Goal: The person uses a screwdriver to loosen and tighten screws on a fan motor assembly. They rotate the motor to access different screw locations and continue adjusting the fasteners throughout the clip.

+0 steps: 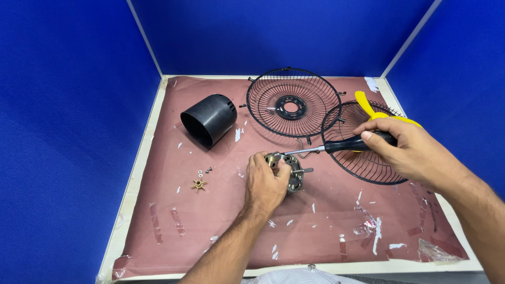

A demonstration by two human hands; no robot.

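My left hand [267, 183] grips a small metal fan motor [293, 176] that rests on the brown mat in the middle of the table. My right hand [405, 144] holds a black-handled screwdriver [342, 145], its metal shaft reaching left so the tip touches the top of the motor. A short shaft sticks out of the motor to the right.
A black cylindrical motor cover [209, 119] lies at the back left. Two black wire fan guards [292, 101] [363, 152] lie at the back and right, with a yellow fan blade [373, 112] in the right one. Small screws [204, 171] and a brass star-shaped part [199, 184] lie left. Blue walls surround the table [138, 173].
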